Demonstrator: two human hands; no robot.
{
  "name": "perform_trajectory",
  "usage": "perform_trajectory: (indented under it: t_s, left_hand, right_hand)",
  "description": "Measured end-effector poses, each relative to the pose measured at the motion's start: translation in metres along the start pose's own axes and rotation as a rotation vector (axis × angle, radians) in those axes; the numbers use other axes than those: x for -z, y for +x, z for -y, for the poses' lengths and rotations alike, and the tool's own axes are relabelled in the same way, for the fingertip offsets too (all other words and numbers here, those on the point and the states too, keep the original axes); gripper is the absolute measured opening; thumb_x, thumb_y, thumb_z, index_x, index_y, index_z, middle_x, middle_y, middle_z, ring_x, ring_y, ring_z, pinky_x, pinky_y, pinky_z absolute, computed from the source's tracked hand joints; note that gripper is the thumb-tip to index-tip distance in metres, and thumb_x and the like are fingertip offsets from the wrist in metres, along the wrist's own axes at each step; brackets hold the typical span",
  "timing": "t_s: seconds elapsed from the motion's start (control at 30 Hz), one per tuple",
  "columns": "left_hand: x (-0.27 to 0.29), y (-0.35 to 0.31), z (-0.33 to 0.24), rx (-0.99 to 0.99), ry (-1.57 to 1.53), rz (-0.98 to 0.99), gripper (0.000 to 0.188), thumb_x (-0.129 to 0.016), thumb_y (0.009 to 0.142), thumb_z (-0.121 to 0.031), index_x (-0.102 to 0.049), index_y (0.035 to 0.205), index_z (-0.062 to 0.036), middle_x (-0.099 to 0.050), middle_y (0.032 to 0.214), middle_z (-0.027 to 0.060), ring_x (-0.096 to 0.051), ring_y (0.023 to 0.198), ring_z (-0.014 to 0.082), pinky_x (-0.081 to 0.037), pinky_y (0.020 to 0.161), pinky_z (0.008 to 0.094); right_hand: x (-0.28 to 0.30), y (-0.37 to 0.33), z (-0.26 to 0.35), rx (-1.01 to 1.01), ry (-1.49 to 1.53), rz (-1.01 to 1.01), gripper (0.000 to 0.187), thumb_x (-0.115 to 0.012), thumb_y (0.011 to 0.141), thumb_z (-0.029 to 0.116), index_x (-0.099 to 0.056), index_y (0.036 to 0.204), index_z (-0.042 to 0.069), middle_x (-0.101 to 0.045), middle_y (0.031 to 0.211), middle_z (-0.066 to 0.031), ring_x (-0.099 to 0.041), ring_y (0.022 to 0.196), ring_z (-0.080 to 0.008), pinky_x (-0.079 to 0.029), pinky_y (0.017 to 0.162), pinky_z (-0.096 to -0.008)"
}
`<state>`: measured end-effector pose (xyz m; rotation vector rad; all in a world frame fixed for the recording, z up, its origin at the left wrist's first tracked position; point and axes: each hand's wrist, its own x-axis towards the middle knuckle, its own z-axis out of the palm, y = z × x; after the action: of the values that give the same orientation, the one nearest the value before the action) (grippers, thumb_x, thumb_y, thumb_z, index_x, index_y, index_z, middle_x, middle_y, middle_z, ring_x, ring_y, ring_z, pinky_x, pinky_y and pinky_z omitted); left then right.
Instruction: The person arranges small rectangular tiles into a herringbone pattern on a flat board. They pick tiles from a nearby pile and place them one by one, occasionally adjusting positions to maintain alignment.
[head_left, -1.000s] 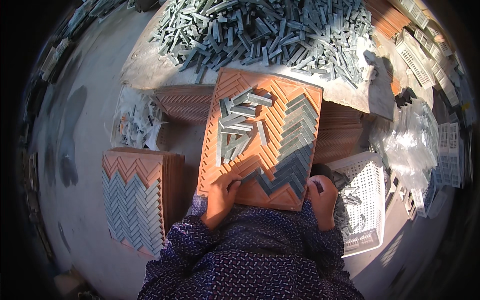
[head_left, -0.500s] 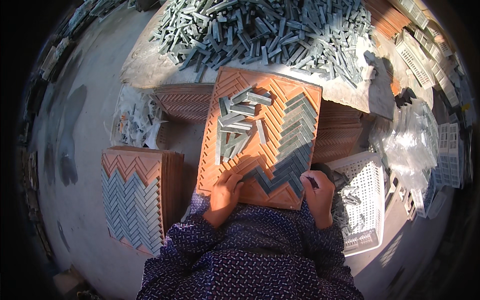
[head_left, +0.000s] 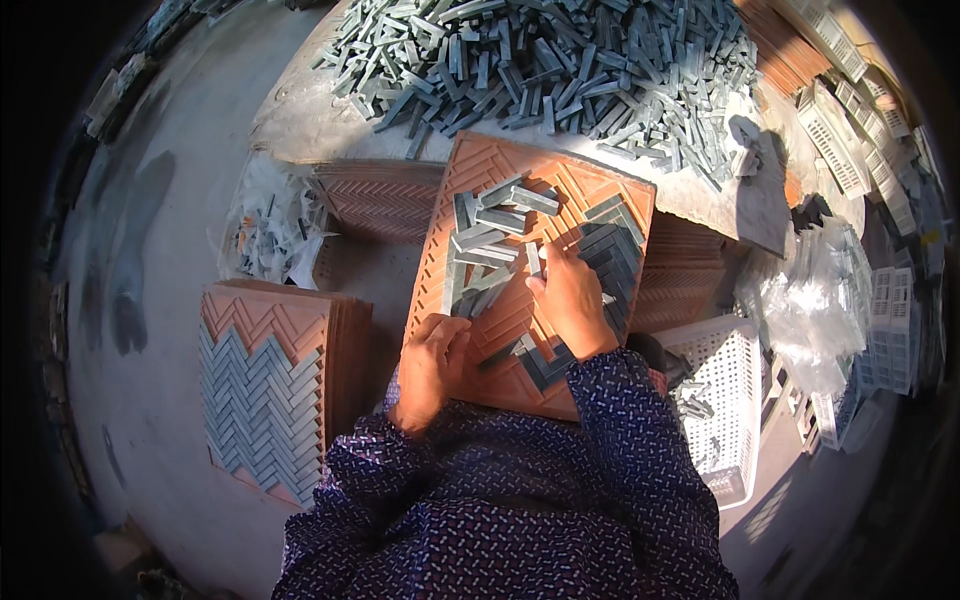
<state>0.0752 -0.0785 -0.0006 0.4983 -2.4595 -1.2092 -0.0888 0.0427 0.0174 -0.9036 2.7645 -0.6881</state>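
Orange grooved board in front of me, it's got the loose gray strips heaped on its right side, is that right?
Not quite: the loose gray strips are heaped on the left side of the orange grooved board in front of you, as the head view shows.

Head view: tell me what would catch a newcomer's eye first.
Probably the large heap of grey strips on the pale tabletop at the top of the picture. Next comes the orange grooved tray at the centre, partly filled in herringbone, with the right hand at a loose strip on it.
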Motion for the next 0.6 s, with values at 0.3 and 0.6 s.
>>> perform_trajectory:
  t_s: [0.3,0.6]
  left_hand:
    - [-0.008,0.055,-0.003,-0.269,0.300,-0.018,0.025,-0.067,0.077,-0.010,-0.062,0.100,-0.0014,-0.060,0.093,0.0134,-0.057,0.089,0.0319,-0.047,0.079,0.0392]
    - [-0.001,0.053,-0.013,-0.197,0.191,-0.033,0.021,-0.068,0.076,-0.007,-0.063,0.095,-0.0013,-0.061,0.091,0.0127,-0.057,0.087,0.0329,-0.048,0.076,0.0393]
  right_hand:
    - [0.001,-0.038,-0.010,-0.041,0.287,0.026,0.023,-0.069,0.073,0.010,-0.059,0.092,0.003,-0.064,0.079,-0.0131,-0.063,0.068,-0.0281,-0.050,0.063,-0.0359]
    - [-0.003,-0.078,-0.015,-0.009,0.188,0.060,0.025,-0.068,0.074,0.008,-0.058,0.096,0.003,-0.061,0.086,-0.0136,-0.062,0.072,-0.0289,-0.050,0.064,-0.0380]
